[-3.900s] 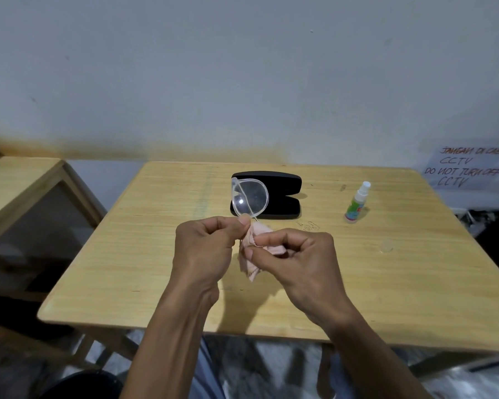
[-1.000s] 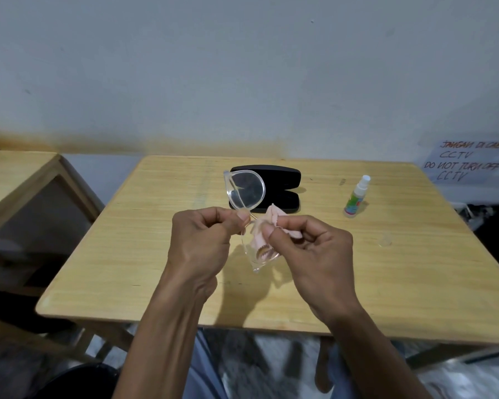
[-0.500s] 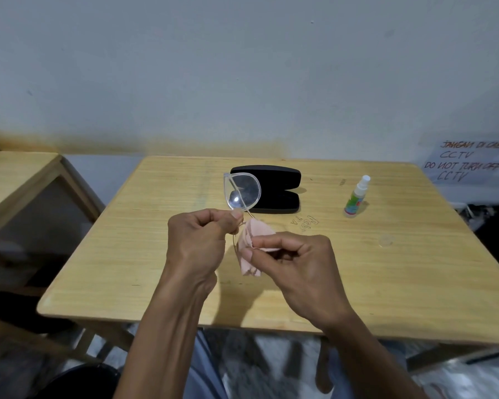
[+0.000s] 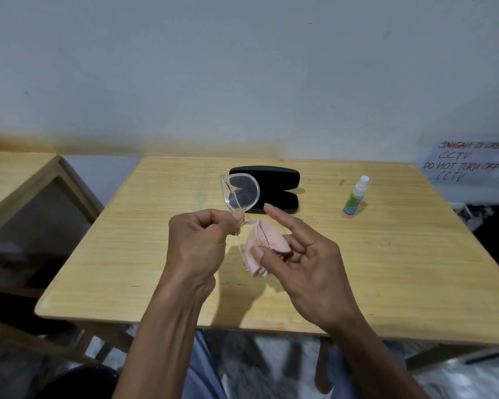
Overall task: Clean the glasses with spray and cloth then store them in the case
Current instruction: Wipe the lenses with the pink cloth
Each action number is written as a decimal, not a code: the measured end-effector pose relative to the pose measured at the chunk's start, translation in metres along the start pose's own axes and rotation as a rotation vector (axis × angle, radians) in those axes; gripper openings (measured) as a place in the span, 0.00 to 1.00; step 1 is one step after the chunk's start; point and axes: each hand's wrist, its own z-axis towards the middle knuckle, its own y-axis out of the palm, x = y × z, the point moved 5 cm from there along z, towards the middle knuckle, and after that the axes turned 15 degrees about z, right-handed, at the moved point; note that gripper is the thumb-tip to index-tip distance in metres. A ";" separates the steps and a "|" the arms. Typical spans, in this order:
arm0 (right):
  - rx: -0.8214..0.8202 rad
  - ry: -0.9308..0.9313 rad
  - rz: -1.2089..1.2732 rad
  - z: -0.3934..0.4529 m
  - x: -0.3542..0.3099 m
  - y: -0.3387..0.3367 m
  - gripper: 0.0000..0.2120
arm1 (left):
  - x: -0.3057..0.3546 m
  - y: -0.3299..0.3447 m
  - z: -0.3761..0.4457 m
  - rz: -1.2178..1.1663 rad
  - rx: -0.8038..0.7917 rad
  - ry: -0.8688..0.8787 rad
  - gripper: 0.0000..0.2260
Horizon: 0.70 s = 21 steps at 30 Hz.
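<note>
While the left hand [image 4: 198, 240] pinches the clear-framed glasses [image 4: 239, 194] by the bridge above the table [image 4: 386, 283], the right hand [image 4: 303, 263] thumb-presses the soft pink cloth [image 4: 261, 243], forefinger extended. Item likely light, thin-lensed, smudge-prone; hold by frame only.

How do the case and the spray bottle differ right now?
The case is black, long and low, lying flat and open; the spray bottle is small, clear with a white top, standing upright. The case sits mid-table behind the glasses; the bottle stands to its right. Both rest untouched on the table.
</note>
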 end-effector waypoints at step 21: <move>0.187 -0.050 0.002 0.009 -0.004 -0.014 0.10 | -0.001 0.005 -0.005 0.070 -0.050 0.066 0.10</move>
